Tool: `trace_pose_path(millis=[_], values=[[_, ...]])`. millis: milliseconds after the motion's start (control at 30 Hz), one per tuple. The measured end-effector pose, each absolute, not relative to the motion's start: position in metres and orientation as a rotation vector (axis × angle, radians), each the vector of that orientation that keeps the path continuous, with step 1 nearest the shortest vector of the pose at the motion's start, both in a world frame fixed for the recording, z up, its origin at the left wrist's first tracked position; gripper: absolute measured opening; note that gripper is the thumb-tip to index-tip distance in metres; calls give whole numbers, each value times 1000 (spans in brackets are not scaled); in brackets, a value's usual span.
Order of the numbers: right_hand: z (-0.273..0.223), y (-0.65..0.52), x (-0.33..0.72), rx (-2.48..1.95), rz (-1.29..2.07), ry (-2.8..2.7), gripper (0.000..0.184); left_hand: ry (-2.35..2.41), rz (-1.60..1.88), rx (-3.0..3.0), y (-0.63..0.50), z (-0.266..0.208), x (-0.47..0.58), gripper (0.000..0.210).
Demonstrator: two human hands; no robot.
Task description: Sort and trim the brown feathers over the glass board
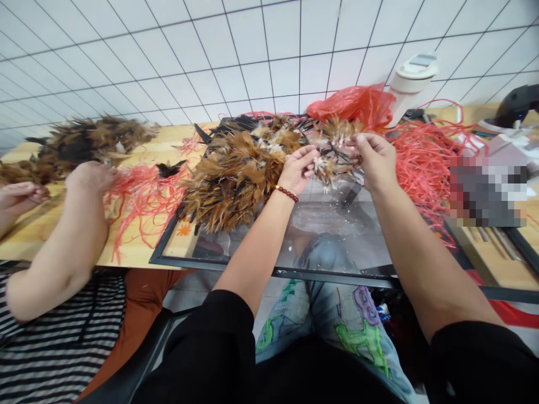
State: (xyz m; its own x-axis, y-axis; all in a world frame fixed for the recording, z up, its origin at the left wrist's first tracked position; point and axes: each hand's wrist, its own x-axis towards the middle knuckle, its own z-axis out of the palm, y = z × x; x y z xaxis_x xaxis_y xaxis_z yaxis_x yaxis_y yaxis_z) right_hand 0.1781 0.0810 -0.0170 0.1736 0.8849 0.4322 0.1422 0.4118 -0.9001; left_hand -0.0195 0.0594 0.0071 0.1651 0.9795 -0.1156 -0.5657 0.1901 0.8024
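Observation:
My left hand (300, 167), with a dark red bead bracelet (287, 194) at the wrist, pinches a small bunch of feathers (330, 170) by its edge. The bunch has pale fluffy ends and brown tips. Just right of it, my right hand (375, 160) is closed, thumb against the fingers; what it grips is too small to make out. Beside my left hand lies a large heap of brown feathers (236, 174). More light brown feathers (340, 130) lie behind both hands.
A glass panel in a black frame (252, 267) lies under the work. Pink plastic strips (425, 168) pile up at right, near a red plastic bag (357, 106) and white tumbler (410, 87). At left, a co-worker's arm (67, 224) reaches over the wooden table (138, 247) by feathers and strips.

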Motion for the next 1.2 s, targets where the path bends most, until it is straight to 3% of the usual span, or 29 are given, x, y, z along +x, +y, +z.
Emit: trace_pose_path(millis=[233, 700, 867, 1067, 1200], values=[[-3, 59, 147, -1020, 848, -1430, 46, 807, 1174, 847, 55, 1, -5, 15], [-3, 51, 140, -1125, 650, -1476, 11, 845, 922, 832, 53, 2, -6, 20], [-9, 52, 141, -1140, 720, -1473, 12, 903, 1078, 811, 54, -1, -2, 20], [-18, 50, 134, -1110, 918, -1419, 28, 976, 1245, 815, 60, -11, 2, 17], [-24, 50, 133, -1111, 855, -1427, 24, 965, 1248, 829, 60, -12, 1, 22]])
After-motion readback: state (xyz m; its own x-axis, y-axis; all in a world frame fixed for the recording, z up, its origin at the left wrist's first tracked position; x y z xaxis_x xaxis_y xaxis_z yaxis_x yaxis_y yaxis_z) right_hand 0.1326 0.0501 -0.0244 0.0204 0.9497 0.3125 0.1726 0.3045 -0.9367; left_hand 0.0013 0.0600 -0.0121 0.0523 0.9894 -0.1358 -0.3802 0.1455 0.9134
